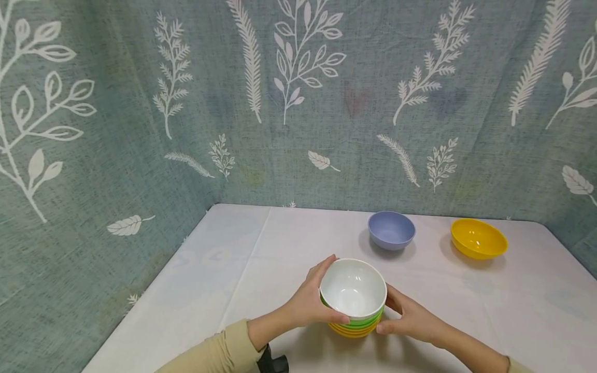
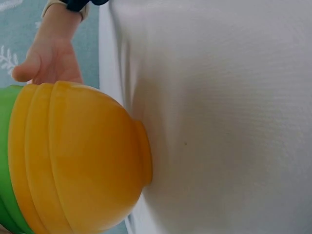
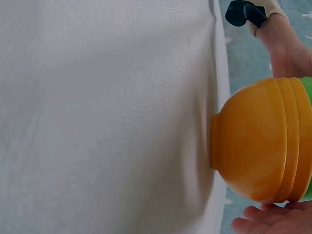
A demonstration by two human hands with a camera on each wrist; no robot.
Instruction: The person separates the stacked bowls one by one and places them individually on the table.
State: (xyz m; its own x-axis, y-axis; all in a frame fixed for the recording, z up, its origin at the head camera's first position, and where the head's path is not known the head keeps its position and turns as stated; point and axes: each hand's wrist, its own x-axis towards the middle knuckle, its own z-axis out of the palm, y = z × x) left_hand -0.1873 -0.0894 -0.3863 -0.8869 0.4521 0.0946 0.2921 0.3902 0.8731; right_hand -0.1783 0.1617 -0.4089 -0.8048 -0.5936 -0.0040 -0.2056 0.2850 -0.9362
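A stack of nested bowls stands in front of me, with a white bowl [image 1: 353, 288] on top, green bowls [image 1: 356, 324] below it and orange bowls [image 2: 95, 156] at the bottom. My left hand [image 1: 316, 300] grips the upper stack from the left, thumb across the front under the white rim and fingers along the far left side. On the right, my right hand [image 1: 415, 316] has its fingers at the stack's side and its thumb near the orange bowls. The right wrist view shows its loosely extended fingers [image 3: 275, 219] beside the orange bowls' rims.
Farther back on the white-covered table [image 1: 196, 290] sits a periwinkle-blue bowl [image 1: 392, 231], and a yellow bowl [image 1: 479, 239] is to its right. Behind the table hangs a green leaf-patterned cloth [image 1: 280, 155], which also closes off the left side.
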